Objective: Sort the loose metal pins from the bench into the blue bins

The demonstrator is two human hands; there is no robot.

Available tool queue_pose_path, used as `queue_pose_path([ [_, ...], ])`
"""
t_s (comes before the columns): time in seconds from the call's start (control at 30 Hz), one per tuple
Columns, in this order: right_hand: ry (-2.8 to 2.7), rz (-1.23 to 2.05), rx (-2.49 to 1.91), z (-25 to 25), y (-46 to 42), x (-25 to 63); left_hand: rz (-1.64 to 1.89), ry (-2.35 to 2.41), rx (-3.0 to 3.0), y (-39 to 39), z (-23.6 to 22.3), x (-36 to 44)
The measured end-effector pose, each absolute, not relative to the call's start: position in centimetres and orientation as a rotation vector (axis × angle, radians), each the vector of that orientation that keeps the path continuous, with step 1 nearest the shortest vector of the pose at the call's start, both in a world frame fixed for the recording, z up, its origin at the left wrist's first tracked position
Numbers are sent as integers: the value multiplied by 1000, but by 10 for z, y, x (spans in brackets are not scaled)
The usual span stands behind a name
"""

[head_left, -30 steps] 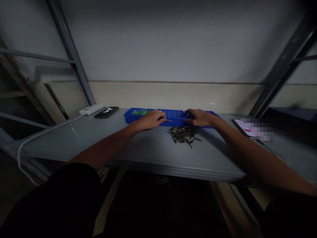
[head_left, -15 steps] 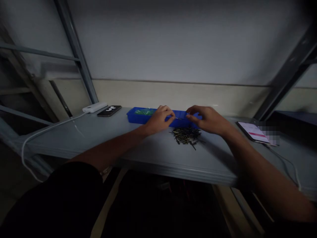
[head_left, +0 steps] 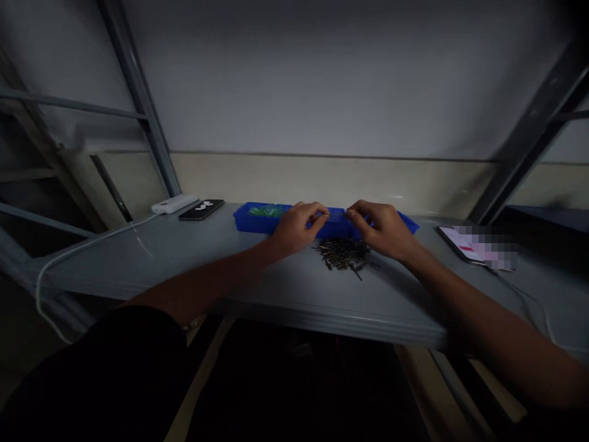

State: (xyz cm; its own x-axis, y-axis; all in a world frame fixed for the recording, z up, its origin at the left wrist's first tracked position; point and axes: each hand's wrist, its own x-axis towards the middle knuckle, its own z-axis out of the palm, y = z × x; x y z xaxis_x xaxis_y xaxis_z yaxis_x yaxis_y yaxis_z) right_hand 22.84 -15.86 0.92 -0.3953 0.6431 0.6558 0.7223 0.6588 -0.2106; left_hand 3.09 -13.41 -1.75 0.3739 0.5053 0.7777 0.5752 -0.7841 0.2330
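At the centre of the frame, the left hand (head_left: pixel 298 228) has thumb and forefinger tips pressed together; anything between them is too small and dim to make out. Just right of it, the right hand (head_left: pixel 381 228) has its thumb and fingertips drawn close, but whether they pinch something cannot be told. A heap of thin metal pins (head_left: pixel 341 255) lies below the hands on the grey worktop (head_left: pixel 276 282). Behind the hands stands a blue tray (head_left: pixel 253 223), green plastic (head_left: pixel 265 210) in its left compartment. A lit phone (head_left: pixel 462 242) lies at the frame's right.
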Motion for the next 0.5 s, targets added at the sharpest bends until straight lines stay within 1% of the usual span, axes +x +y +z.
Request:
queue_pose_path([
  [0.13, -2162, -94, -1061, 1, -151, 230, -1385, -1018, -2537, -132, -24, 33],
  [0.3, -2288, -145, -1054, -11, -147, 232, -1362, -1023, -2612, -127, -32, 37],
  [0.37, -2351, -201, -1022, -13, -146, 236, -1381, -1052, -2643, -125, -34, 37],
  [0.5, -2370, -420, -948, -14, -142, 243, -1422, -1087, -2649, -121, -36, 36],
])
